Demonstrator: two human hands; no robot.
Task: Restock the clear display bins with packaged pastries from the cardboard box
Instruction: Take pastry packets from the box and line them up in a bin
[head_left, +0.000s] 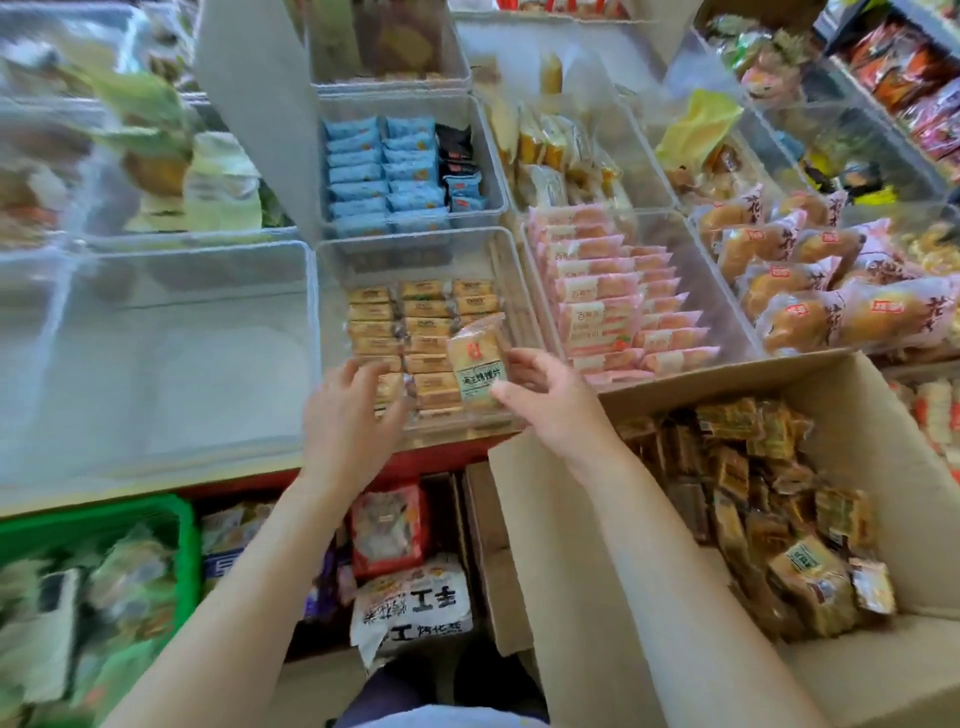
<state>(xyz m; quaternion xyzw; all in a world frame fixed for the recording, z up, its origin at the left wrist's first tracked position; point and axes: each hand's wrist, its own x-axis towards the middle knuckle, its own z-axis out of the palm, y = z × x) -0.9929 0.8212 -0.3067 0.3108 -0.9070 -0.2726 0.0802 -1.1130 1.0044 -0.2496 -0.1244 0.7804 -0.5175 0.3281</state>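
A clear display bin (332, 270) in front of me holds rows of tan packaged pastries (423, 332). My right hand (545, 400) pinches one tan pastry packet (478, 364) with a green label, held tilted over the bin's right side. My left hand (348, 415) reaches into the bin's near left part, fingers spread and blurred, touching the stacked packets. At the lower right stands the open cardboard box (571, 545), with several brown-wrapped pastries (753, 493) heaped inside.
An empty clear bin (156, 364) sits to the left. Bins of blue packets (384, 176), pink packets (608, 301) and buns (810, 280) lie behind and to the right. A green basket (104, 519) and bagged goods (410, 597) are below the red counter edge.
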